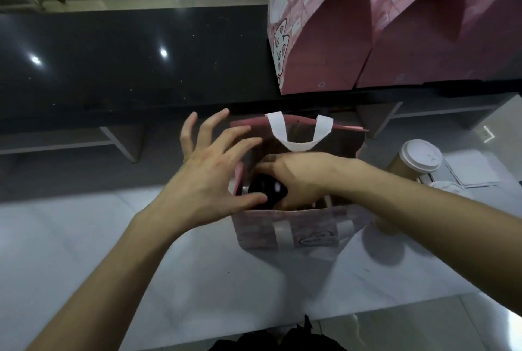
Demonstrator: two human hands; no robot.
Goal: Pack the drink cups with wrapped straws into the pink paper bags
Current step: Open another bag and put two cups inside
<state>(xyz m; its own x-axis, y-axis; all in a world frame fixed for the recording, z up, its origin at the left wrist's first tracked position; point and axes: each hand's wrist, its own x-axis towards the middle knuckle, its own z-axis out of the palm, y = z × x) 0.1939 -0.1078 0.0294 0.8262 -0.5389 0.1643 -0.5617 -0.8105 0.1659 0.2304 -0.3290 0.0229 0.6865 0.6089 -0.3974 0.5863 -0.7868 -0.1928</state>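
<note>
Two hands were at the mouth of the open pink bag that stood on the pale counter, and everything turned on what went on inside that mouth. The right hand reached in from the bag's right side, palm down and below the rim, its fingers curled over a dark-lidded cup that sat low in the left half of the bag. I took it to be gripping the cup from above, though the fingertips were lost in shadow. The cup stood upright, so its long axis ran straight down into the bag, directly beneath that hand.

The left hand hovered at the bag's left edge with all its fingers spread wide and holding nothing; its thumb lay over the near-left rim, just beside the cup lid, and whether it touched the paper I could not tell. The white handle on the bag's far side stood up clear of both hands.

To the right of the bag, near but apart, waited a brown cup with a white lid. Beyond the bag, on the raised black ledge, two more pink bags stood side by side.

I saw no wrapped straw. By my reckoning the right hand was seating the cup and needed only to let go and lift straight up.
</note>
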